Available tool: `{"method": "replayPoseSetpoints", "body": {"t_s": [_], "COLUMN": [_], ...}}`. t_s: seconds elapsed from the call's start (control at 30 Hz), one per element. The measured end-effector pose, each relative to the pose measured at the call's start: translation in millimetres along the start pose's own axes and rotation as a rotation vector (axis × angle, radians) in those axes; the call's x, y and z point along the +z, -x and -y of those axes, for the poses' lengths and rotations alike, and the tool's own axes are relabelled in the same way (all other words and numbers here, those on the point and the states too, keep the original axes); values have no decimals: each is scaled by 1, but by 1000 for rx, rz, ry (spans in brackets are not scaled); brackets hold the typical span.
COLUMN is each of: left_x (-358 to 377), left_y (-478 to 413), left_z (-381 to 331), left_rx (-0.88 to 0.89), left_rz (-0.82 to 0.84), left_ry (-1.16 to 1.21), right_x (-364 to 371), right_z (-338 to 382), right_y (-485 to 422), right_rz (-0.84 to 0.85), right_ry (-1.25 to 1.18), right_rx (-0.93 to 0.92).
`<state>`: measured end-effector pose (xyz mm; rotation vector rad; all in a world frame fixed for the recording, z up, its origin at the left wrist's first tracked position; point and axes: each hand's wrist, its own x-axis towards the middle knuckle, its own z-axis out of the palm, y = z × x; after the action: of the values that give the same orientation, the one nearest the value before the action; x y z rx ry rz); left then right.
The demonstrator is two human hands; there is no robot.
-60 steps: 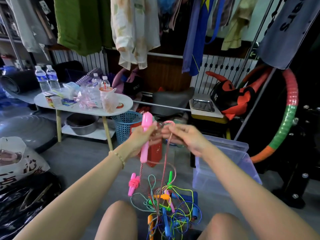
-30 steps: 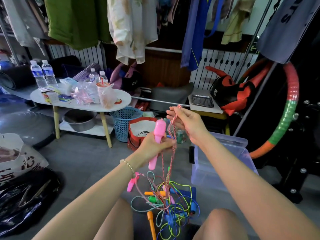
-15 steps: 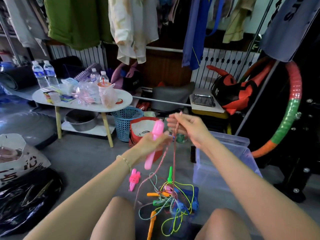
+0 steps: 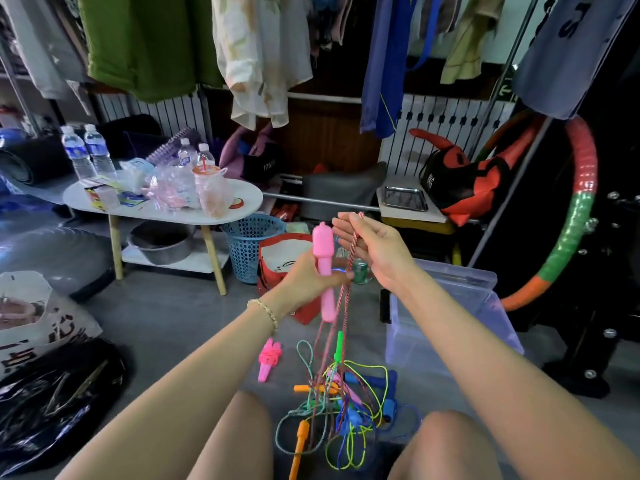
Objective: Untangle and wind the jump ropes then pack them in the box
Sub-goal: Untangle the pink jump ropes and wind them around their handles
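My left hand [image 4: 308, 277] grips a pink jump-rope handle [image 4: 324, 271], held upright in front of me. My right hand [image 4: 372, 247] pinches the pink-and-white rope [image 4: 349, 271] near its top, lifted above the handle. The rope hangs down into a tangled pile of jump ropes [image 4: 343, 407] on the floor between my knees, with orange, green, blue and yellow cords and handles. A wound pink rope bundle [image 4: 268, 362] lies apart to the left of the pile. The clear plastic box [image 4: 450, 323] stands open on the floor to the right.
A white oval table [image 4: 162, 209] with bottles and bags stands at the left, a blue basket [image 4: 251, 247] and a red bag [image 4: 287, 265] behind my hands. A striped hoop [image 4: 578, 216] leans at right. Black bags [image 4: 52, 403] lie at lower left. Clothes hang overhead.
My right hand has kept drawing the pink-and-white rope up, and it now hangs straighter from the pile. My left hand has stayed on the pink handle, shifting slightly right and up.
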<state>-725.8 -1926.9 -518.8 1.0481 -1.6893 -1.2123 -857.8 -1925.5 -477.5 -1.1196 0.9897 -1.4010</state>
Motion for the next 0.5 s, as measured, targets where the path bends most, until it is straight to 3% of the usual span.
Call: {"method": "replayPoseSetpoints", "body": {"t_s": [0.2,0.37,0.5], "left_x": [21,7,-4], "left_y": [6,2,-14], "left_z": [23,12,0], "left_rx": [-107,-117,-74], "left_rz": [11,-120,-187], "left_ry": [226,452,574], "right_x": [-4,-35,-45], "right_z": [2,-40,-79], "right_y": [1,13,33], "right_rz": [-1,-49,227], "right_ry": [88,125,271], "right_rx": [-3,201,330]}}
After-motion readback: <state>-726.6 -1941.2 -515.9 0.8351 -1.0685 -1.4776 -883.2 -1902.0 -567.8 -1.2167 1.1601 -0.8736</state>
